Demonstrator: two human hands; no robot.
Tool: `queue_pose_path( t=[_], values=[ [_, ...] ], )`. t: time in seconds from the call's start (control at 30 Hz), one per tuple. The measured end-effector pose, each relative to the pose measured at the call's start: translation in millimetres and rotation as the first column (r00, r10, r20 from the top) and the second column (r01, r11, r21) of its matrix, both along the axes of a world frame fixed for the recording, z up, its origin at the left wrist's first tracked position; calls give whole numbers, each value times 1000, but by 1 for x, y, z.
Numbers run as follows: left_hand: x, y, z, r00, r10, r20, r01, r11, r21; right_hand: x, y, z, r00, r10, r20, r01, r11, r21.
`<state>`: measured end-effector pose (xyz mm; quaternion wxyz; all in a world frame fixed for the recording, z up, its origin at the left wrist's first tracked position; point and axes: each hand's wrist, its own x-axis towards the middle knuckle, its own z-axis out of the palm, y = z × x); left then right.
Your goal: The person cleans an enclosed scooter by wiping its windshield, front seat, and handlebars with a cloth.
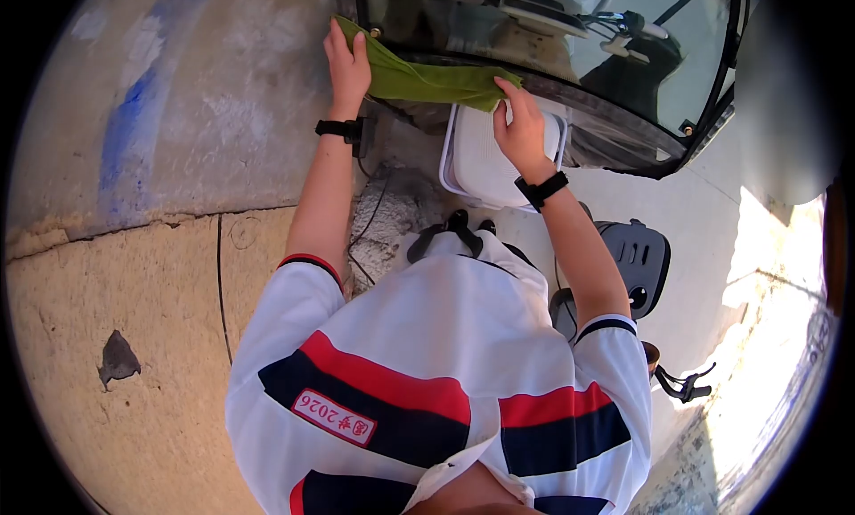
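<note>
Two bare hands, both on one green cloth [427,80] — the landmark for this entry. The cloth lies stretched along the lower edge of a curved glass windscreen [623,78], draped over its dark rim [614,123]. Left hand [347,65]: at the cloth's far-left end, fingers together and laid flat, pressing that end down against the rim; a black wrist strap [338,129] sits just below the hand. Right hand [519,127]: at the cloth's right end, fingers curled over the bunched fabric and gripping it, thumb side toward the glass; a black wristband [543,190] circles that wrist. Below the cloth, between the two forearms, a white ribbed plastic part [485,163] with rounded corners — exact nature not clear. Above the cloth, behind the glass, handlebars with a lever [623,23] show in reflection or through the pane; which of the two cannot be told. Left of the cloth, a worn concrete surface [205,105] with a blue paint smear [120,132]; further below and left of the cloth, a sandy slab [134,301] bearing one dark patch [118,359]. Below and right of the cloth, a dark grey moulded panel [637,261] with slots, near the right elbow. Nearest the camera, well below the cloth, the person's white shirt [427,337] with red and navy bands and a small red label [334,417].
</note>
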<state>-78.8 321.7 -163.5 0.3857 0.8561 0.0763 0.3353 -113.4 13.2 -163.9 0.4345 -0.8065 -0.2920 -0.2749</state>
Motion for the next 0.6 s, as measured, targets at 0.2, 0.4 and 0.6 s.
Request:
queue_pose_path(
  t=[0.2,0.4,0.6],
  values=[
    [0,-3,4,1000,-9,30,10,999,-52,1,16,-2,1000,27,-15,-27,1000,7],
    [-14,-8,-19,1000,-2,18,6,974,-228,-1,25,-5,1000,10,-6,-10,1000,3],
    [-40,-9,-54,999,11,-45,-20,975,-221,2,22,-9,999,30,29,-28,998,-62]
  ],
)
